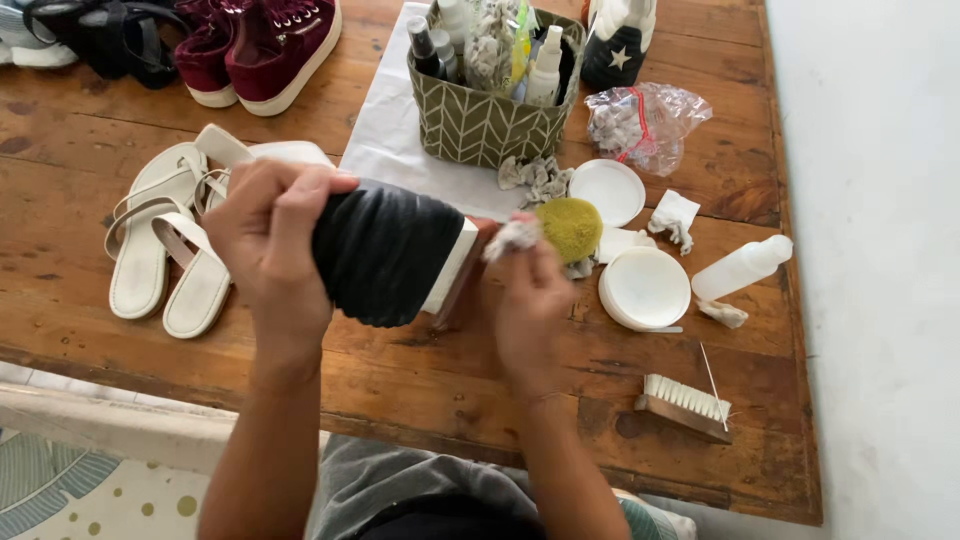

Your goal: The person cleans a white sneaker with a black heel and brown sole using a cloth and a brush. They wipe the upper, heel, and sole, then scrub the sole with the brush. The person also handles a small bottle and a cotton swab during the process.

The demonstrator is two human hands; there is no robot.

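Observation:
My left hand (268, 235) grips a black ribbed shoe (385, 250) with a white sole, holding it up above the wooden table (90, 100). My right hand (528, 290) pinches a small greyish-white wad of cloth (510, 238) right at the shoe's sole edge. A round yellow-green sponge (571, 227) lies just beyond my right hand's fingers.
White sandals (165, 245) lie at the left, maroon sneakers (260, 40) at the back. An olive patterned basket (485, 115) holds spray bottles. Two white round lids (645, 288), a plastic bottle (742, 266), a plastic bag (645, 122) and a wooden brush (686, 405) sit on the right.

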